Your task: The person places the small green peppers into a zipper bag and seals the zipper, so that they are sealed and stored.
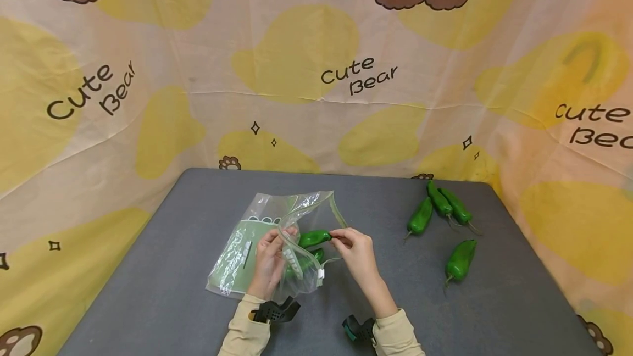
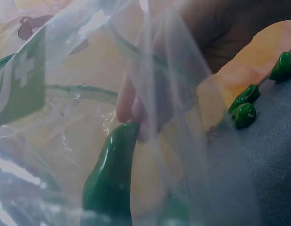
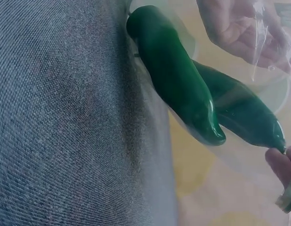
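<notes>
A clear plastic zip bag with a green printed panel lies on the table, its mouth held apart toward the right. At the near side of the mouth my left hand grips the bag's film. My right hand pinches the tip of a green chili pepper, whose other end reaches into the bag. Below it, a second green pepper lies inside, seen closely in the right wrist view. Through the film, the left wrist view shows the right fingertips on the pinched pepper.
On the grey table, a cluster of three green peppers, one of them the left pepper, lies at the back right. A single pepper sits nearer. A white slider is on the bag's zip. Printed cloth hangs behind the table.
</notes>
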